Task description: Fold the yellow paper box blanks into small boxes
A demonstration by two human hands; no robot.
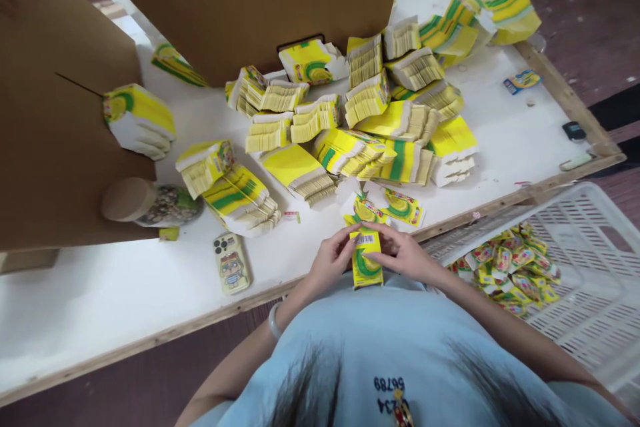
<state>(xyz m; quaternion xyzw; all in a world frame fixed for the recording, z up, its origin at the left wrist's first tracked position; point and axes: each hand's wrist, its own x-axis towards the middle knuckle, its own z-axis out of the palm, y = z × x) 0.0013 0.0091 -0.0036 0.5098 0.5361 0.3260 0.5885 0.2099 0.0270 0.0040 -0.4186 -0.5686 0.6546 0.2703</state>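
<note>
Between my two hands, close to my body at the table's front edge, is a small yellow and green carton [367, 265] with a barcode near its top. The fingers of my left hand [334, 255] grip its left side. My right hand [406, 255] pinches the opposite side, its thumb lying across the printed front. Just beyond my fingertips lie a couple of loose flat cartons [400, 205] with white flaps. Behind them spread several stacks of flat yellow cartons [295, 173], some lying on others.
Large brown cardboard boxes [250, 0] stand at the back and left. A jar [170, 205] and a phone [231, 263] are on the white table [65, 320]. At right, a white plastic basket [590, 273] holds many small filled cartons [515, 263]. A wooden rim edges the table.
</note>
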